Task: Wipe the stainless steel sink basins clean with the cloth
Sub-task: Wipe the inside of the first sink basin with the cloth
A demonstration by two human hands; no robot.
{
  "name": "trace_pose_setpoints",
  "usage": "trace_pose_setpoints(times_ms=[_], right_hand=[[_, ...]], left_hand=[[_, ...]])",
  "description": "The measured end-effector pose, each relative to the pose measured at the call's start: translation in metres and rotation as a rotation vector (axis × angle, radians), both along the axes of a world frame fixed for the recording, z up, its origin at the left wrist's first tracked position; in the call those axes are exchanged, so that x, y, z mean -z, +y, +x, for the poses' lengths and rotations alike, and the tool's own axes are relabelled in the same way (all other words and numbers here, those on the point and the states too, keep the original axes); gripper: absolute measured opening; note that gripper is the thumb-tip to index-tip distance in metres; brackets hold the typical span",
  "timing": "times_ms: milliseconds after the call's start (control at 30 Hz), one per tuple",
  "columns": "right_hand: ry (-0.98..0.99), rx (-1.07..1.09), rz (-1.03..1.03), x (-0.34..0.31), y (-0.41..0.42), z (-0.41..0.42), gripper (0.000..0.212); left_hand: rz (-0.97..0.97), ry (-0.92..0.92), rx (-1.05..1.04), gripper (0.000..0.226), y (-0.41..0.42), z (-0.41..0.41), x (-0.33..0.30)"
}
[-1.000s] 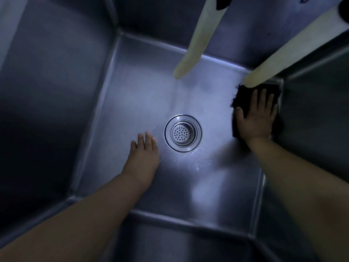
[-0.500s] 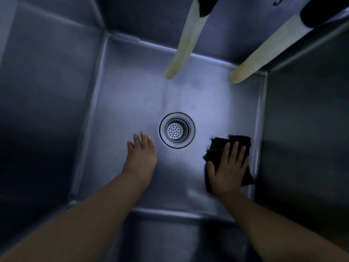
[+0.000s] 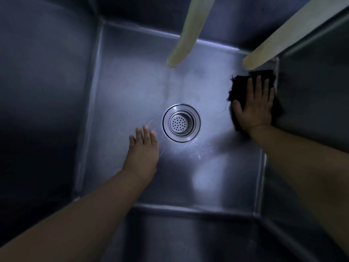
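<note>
I look straight down into a deep stainless steel sink basin [image 3: 132,87]. A dark cloth [image 3: 238,86] lies flat on the basin floor near the far right corner. My right hand [image 3: 255,106] presses on it with spread fingers, close to the right wall. Flat on the floor just left of the round drain strainer [image 3: 181,122] rests my left hand [image 3: 144,150], fingers together, holding nothing.
Two pale hoses hang down from above: one [image 3: 186,36] ends over the far middle of the floor, the other [image 3: 279,40] ends just above the cloth. Steep steel walls close the basin on all sides.
My right hand has slid the cloth along the right wall from the near right of the floor back to the far right corner. The left hand has stayed in place.
</note>
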State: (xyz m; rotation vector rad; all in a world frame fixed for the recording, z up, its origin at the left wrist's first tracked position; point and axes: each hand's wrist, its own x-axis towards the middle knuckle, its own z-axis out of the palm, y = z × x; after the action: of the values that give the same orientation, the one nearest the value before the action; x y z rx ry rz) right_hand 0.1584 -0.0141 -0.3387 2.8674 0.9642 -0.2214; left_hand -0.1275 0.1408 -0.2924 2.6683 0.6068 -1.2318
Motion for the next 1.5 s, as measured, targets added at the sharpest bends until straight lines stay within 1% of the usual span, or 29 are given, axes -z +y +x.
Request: trace_pose_setpoints(times_ms=[100, 200, 267, 400, 500, 567, 633, 733, 833, 933, 1067, 1167, 1333, 1500], right_hand=[[0.009, -0.008, 0.001, 0.0, -0.003, -0.003, 0.085], [0.02, -0.003, -0.001, 0.0, -0.018, -0.023, 0.084], [0.03, -0.005, -0.003, 0.0, -0.037, -0.049, 0.083], [0.054, -0.116, -0.026, -0.001, -0.085, -0.108, 0.084], [0.08, -0.176, -0.076, -0.003, -0.111, -0.149, 0.089], [0.118, -0.245, -0.099, -0.004, -0.119, -0.177, 0.094], [0.149, -0.284, -0.106, -0.005, -0.119, -0.195, 0.098], [0.181, -0.261, -0.109, -0.006, -0.1, -0.19, 0.099], [0.173, -0.164, -0.084, -0.005, -0.059, -0.161, 0.097], [0.138, -0.096, -0.052, -0.003, -0.012, -0.12, 0.094], [0.075, -0.143, -0.02, 0.003, 0.034, -0.077, 0.088], [0.052, -0.166, -0.019, 0.006, 0.067, -0.064, 0.089], [0.045, -0.238, -0.004, 0.008, 0.117, -0.066, 0.09], [0.087, -0.378, -0.016, 0.007, 0.147, -0.086, 0.089]], left_hand=[[0.008, 0.0, 0.018, 0.102, 0.0, -0.001, 0.0], [0.003, -0.008, 0.025, 0.104, 0.002, -0.003, 0.001], [-0.009, -0.009, 0.028, 0.106, 0.003, -0.004, 0.0], [-0.03, -0.032, 0.02, 0.107, 0.005, -0.007, -0.002], [-0.055, -0.066, 0.01, 0.106, 0.008, -0.012, -0.006], [-0.082, -0.095, -0.002, 0.102, 0.012, -0.015, -0.01], [-0.157, -0.155, -0.067, 0.09, 0.019, -0.016, -0.015], [-0.26, -0.235, -0.172, 0.074, 0.037, -0.017, -0.025], [-0.205, -0.322, -0.178, 0.067, 0.057, -0.024, -0.032], [-0.154, -0.364, -0.242, 0.062, 0.071, -0.033, -0.04], [-0.137, -0.374, -0.325, 0.06, 0.077, -0.034, -0.045], [-0.095, -0.398, -0.381, 0.057, 0.076, -0.031, -0.04], [-0.029, -0.399, -0.505, 0.039, 0.076, -0.027, -0.038], [0.046, -0.423, -0.515, 0.036, 0.078, -0.028, -0.045]])
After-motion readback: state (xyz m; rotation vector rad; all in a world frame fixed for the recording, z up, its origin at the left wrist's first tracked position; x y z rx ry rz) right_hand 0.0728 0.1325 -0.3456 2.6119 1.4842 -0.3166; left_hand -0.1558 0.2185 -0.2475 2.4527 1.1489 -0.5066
